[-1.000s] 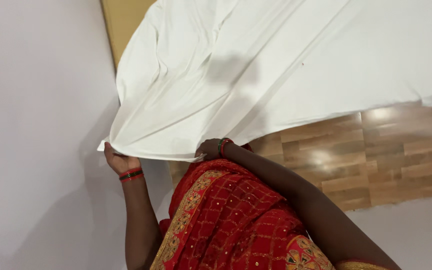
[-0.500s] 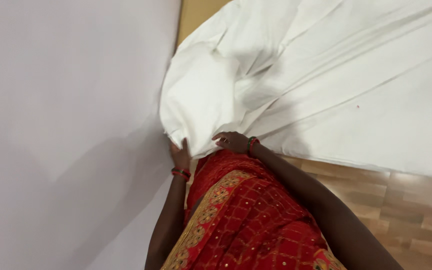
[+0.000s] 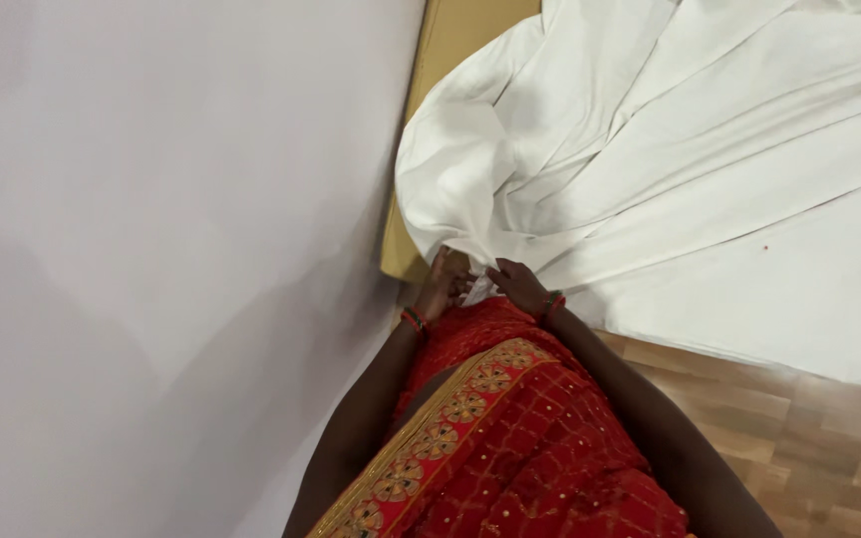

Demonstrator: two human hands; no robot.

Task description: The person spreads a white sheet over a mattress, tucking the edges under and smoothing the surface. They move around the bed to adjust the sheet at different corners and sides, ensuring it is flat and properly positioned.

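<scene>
Both hands meet at the near corner of the bed, where the white bedsheet [image 3: 670, 159] bunches into folds. The left hand [image 3: 442, 284] curls its fingers around the gathered corner of the sheet, against the tan bed frame [image 3: 447, 60]. The right hand [image 3: 520, 284] lies just beside it, fingers bent and pinching the same bunched edge. A plain white wall [image 3: 171, 219] stands close on the left, hemming in the corner. Wood-pattern floor [image 3: 829, 438] shows along the bed's near edge. The red embroidered sari [image 3: 510, 448] covers the foreground below the hands.
</scene>
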